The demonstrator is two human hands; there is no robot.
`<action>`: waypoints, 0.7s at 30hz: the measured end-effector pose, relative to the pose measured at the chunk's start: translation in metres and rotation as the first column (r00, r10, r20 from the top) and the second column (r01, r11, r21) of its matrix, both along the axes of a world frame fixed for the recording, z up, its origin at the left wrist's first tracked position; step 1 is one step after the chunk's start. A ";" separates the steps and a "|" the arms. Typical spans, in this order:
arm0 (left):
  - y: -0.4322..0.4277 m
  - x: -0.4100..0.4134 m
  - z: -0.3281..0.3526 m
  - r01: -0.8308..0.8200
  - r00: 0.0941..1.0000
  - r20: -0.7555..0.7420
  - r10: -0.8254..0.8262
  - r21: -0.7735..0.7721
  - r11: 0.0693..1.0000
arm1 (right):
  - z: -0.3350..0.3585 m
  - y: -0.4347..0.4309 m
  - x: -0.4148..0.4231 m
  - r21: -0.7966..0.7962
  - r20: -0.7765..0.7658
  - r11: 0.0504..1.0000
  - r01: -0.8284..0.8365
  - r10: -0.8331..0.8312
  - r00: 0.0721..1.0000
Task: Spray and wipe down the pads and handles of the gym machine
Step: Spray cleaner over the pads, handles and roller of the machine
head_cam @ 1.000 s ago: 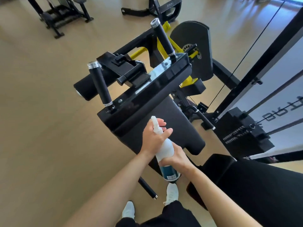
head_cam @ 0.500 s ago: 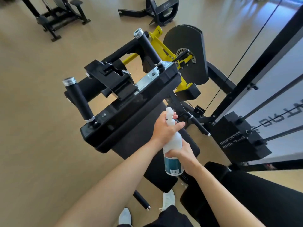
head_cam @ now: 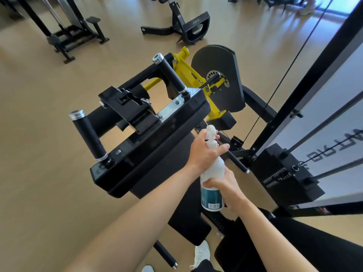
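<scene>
A white spray bottle point(head_cam: 213, 174) with a teal label stands upright between my hands, over the machine's black pad point(head_cam: 167, 160). My left hand point(head_cam: 204, 152) grips its neck and white spray head. My right hand point(head_cam: 225, 183) wraps around the bottle's middle from below. Two black handles rise from the pad's far frame: one at the left point(head_cam: 88, 135), one further back point(head_cam: 170, 75). A black roller pad point(head_cam: 102, 119) lies beyond the frame. No cloth is in view.
The weight stack point(head_cam: 282, 173) and its black upright frame point(head_cam: 306, 85) with a cable stand at the right. A yellow lever arm point(head_cam: 188, 71) and black cam disc point(head_cam: 218, 75) sit behind the pad. Other machines point(head_cam: 72, 34) stand far back on the tan floor. My white shoe point(head_cam: 202, 254) is below.
Both hands have carried the bottle up and to the right over the pad. My view has shifted, so the machine sits lower and further left.
</scene>
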State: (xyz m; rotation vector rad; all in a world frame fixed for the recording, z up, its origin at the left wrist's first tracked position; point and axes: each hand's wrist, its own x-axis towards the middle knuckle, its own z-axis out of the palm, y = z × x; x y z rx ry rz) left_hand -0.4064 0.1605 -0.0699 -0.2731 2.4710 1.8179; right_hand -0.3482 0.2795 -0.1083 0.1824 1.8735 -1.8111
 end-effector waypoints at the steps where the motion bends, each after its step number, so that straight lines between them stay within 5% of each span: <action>1: -0.005 -0.004 0.008 -0.012 0.999 -0.037 0.012 0.003 1.000 | 0.009 -0.004 -0.007 0.015 -0.042 1.000 -0.011 0.011 0.999; 6: -0.033 -0.021 0.049 -0.176 0.961 -0.200 0.190 0.083 0.981 | 0.044 -0.023 -0.048 0.184 -0.267 0.981 -0.067 0.115 0.957; 10: -0.047 -0.018 0.064 -0.291 0.926 -0.153 0.344 0.289 0.912 | 0.061 -0.033 -0.061 0.281 -0.375 0.953 -0.115 0.219 0.901; 21: -0.076 -0.003 0.067 -0.240 0.947 -0.141 0.290 0.292 0.926 | 0.067 -0.061 -0.039 0.360 -0.374 0.932 -0.037 0.180 0.910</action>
